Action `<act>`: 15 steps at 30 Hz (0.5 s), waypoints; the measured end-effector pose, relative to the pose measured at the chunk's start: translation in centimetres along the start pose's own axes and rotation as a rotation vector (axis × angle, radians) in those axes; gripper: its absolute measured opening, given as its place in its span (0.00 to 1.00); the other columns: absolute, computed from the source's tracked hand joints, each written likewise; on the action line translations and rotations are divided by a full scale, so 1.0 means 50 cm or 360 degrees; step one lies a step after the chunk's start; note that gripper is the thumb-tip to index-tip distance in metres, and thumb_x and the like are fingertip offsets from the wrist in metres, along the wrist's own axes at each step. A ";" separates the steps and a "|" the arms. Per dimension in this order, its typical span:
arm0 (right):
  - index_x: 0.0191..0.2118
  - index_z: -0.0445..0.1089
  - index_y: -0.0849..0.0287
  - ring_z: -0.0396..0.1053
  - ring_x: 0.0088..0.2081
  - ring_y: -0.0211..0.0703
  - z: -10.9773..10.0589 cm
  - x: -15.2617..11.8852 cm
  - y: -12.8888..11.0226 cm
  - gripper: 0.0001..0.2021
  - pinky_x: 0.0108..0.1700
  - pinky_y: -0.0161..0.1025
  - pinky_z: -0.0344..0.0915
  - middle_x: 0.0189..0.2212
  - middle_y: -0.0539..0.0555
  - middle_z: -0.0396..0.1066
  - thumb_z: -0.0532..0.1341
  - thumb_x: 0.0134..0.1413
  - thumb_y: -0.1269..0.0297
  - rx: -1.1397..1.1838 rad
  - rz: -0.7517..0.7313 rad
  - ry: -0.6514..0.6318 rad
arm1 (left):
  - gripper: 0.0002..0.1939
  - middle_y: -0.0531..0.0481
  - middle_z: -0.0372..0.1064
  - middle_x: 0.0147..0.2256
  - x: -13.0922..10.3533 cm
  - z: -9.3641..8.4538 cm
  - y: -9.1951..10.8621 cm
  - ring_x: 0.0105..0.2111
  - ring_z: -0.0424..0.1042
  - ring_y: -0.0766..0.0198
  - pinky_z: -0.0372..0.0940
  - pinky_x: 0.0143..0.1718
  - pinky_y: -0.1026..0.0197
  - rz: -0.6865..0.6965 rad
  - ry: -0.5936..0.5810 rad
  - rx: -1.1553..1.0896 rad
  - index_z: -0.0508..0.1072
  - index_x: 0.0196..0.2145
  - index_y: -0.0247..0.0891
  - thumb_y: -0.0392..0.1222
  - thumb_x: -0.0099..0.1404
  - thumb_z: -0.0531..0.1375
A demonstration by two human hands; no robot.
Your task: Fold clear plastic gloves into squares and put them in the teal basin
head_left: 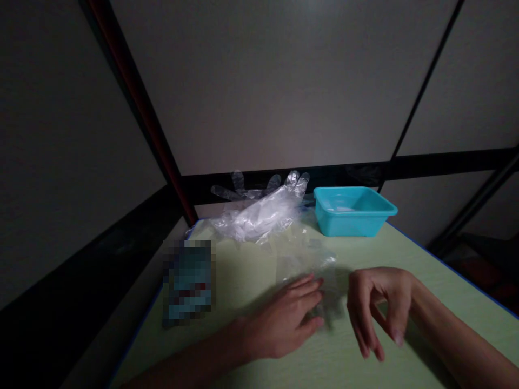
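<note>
My left hand (286,319) lies palm down with fingers stretched out, pressing on a thin clear plastic sheet (329,265) on the table. This sheet resembles a disposable glove, but its full outline is hard to make out. To the right, my right hand (377,310) hangs above the tabletop with a bent wrist. Its fingers point down, apart, with nothing visible between them. Beyond both hands, a crumpled pile of clear disposable plastic gloves (259,216) rests at the table's far edge, several glove fingers sticking up.
A turquoise plastic basin (348,224) stands at the far right of the pale green table (243,275), something whitish inside. At the left edge lies a flat blurred-out item (188,286). Pale wall panels (275,97) with dark strips rise behind the table.
</note>
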State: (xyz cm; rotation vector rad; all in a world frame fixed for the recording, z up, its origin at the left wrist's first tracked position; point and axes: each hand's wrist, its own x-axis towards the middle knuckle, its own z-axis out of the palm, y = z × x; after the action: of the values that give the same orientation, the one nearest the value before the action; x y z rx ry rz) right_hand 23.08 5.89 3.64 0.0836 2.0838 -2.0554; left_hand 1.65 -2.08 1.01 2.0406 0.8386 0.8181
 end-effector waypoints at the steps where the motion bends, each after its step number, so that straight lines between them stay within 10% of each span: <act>1: 0.37 0.71 0.64 0.71 0.37 0.43 -0.001 0.000 0.003 0.14 0.30 0.32 0.67 0.37 0.60 0.72 0.62 0.45 0.60 -0.0017 -0.0154 0.0207 | 0.19 0.48 0.61 0.51 -0.001 0.000 0.002 0.53 0.57 0.55 0.47 0.55 0.51 0.0033 -0.0054 -0.0008 0.68 0.46 0.44 0.31 0.56 0.55; 6: 0.32 0.72 0.62 0.68 0.32 0.38 0.004 0.038 0.014 0.07 0.34 0.37 0.64 0.29 0.53 0.71 0.57 0.50 0.68 -0.0570 -0.0380 0.1104 | 0.14 0.48 0.70 0.40 0.000 -0.001 0.009 0.47 0.64 0.54 0.48 0.54 0.52 0.0055 -0.0157 0.0131 0.73 0.38 0.44 0.31 0.55 0.57; 11: 0.29 0.70 0.62 0.65 0.31 0.37 0.024 0.078 0.025 0.09 0.33 0.35 0.61 0.28 0.52 0.68 0.54 0.46 0.77 -0.1370 -0.0117 0.1080 | 0.08 0.50 0.70 0.27 -0.002 0.017 0.007 0.32 0.69 0.60 0.60 0.41 0.58 -0.0071 -0.0215 0.0450 0.73 0.29 0.39 0.34 0.57 0.54; 15: 0.27 0.70 0.62 0.63 0.28 0.37 0.027 0.084 0.035 0.07 0.28 0.33 0.56 0.26 0.51 0.66 0.55 0.46 0.76 -0.1795 0.0093 0.0952 | 0.11 0.49 0.67 0.38 -0.007 0.029 0.008 0.39 0.66 0.63 0.60 0.42 0.63 -0.0084 -0.0276 0.0550 0.69 0.38 0.37 0.33 0.56 0.54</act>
State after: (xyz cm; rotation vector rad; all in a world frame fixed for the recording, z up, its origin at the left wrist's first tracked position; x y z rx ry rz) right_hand 19.46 4.13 1.11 0.5989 3.1897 -0.5855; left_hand 2.68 -3.14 0.52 2.3385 0.9826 0.4819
